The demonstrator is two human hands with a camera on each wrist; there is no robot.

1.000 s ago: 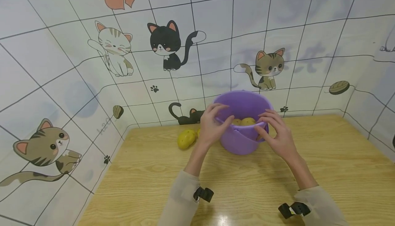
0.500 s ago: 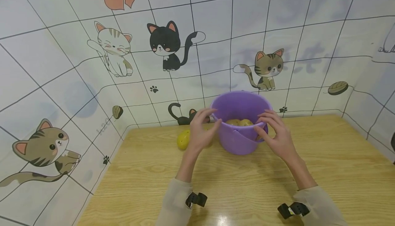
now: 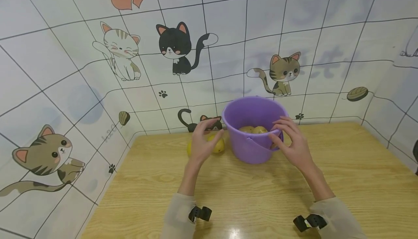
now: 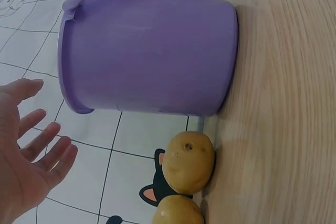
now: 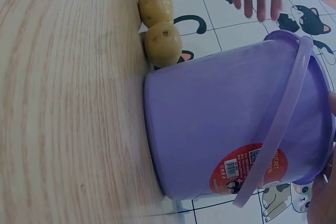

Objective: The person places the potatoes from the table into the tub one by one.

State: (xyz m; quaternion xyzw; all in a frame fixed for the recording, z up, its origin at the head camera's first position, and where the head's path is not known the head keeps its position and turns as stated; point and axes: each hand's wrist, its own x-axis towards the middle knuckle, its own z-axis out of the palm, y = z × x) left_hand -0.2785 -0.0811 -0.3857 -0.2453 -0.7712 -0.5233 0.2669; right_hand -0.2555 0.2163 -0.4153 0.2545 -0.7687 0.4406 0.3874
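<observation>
Presently, from my remote station, I am viewing one purple bucket [image 3: 246, 151] standing upright on one wooden table [image 3: 254, 192]; at least two potatoes [image 3: 260, 130] are showing inside, and two outer potatoes [image 4: 189, 162] are lying just beside it. One right hand [image 3: 292, 141] is pinching the rim; one left hand [image 3: 201, 143] is hovering beside the bucket, thumb and fingers apart.

Black, white and brown cartoon cats [image 3: 174, 46] decorate white, black-gridded walls [image 3: 228, 65] around a pale wood-grain tabletop [image 3: 254, 195] in an indoor corner; whether home or workplace is unclear.
</observation>
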